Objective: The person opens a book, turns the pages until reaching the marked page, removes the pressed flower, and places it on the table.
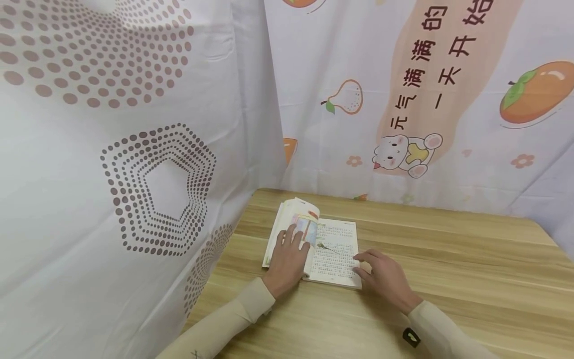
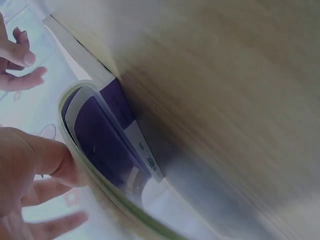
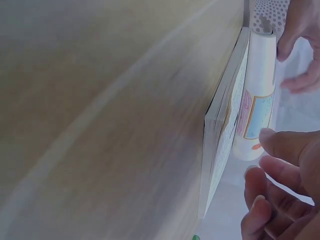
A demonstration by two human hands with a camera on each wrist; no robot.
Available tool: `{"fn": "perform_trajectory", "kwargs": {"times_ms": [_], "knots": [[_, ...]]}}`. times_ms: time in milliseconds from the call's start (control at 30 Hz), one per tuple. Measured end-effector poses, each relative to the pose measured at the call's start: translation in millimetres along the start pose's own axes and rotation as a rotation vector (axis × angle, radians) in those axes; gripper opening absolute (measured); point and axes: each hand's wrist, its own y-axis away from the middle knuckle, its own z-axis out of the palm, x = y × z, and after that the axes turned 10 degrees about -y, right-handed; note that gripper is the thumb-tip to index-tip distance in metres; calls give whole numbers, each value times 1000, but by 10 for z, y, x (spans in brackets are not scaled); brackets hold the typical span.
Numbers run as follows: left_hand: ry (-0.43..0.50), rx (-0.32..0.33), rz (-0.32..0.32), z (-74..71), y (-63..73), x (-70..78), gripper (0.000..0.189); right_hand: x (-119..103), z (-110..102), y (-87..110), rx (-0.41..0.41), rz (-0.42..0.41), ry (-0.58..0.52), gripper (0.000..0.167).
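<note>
An open book (image 1: 334, 259) lies on the wooden table, its right page full of printed text. Its left pages curve upward, showing a coloured picture (image 1: 306, 228). My left hand (image 1: 286, 259) rests on these curved pages with its fingers spread. In the left wrist view, the bent cover (image 2: 112, 142) and a purple and white spine (image 2: 122, 107) show beside that hand. My right hand (image 1: 387, 279) is at the book's right edge, fingers loosely bent and holding nothing. A small green sprig (image 1: 324, 246) shows on the right page.
The wooden table (image 1: 448, 259) stretches to the right of the book. A white curtain with brown dots (image 1: 157, 189) hangs along the left side. Behind the table hangs another curtain (image 1: 323, 149) with fruit pictures and large characters.
</note>
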Motion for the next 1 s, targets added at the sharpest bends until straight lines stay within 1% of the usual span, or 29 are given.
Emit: {"fn": "perform_trajectory", "kwargs": {"times_ms": [33, 100, 200, 300, 400, 533, 600, 800, 1000], "knots": [[2, 0, 16, -5, 5, -12, 21, 5, 3, -14, -17, 19, 0, 26], [22, -2, 60, -9, 10, -43, 20, 24, 17, -49, -51, 54, -5, 24], [109, -16, 129, 1, -7, -107, 21, 58, 44, -120, -104, 110, -31, 22], [211, -63, 171, 24, -43, -174, 18, 80, 72, -214, -146, 154, -59, 20], [287, -132, 180, 43, -66, -219, 21, 80, 104, -312, -181, 177, -87, 17], [327, -218, 185, 53, -62, -240, 26, 61, 162, -427, -221, 190, -105, 15], [326, -238, 184, 60, -50, -243, 28, 51, 189, -481, -232, 198, -118, 16], [318, -242, 191, 73, -33, -272, 30, 61, 270, -611, -268, 237, -168, 21], [333, -229, 209, 113, -15, -299, 32, 138, 345, -678, -285, 265, -184, 14]]}}
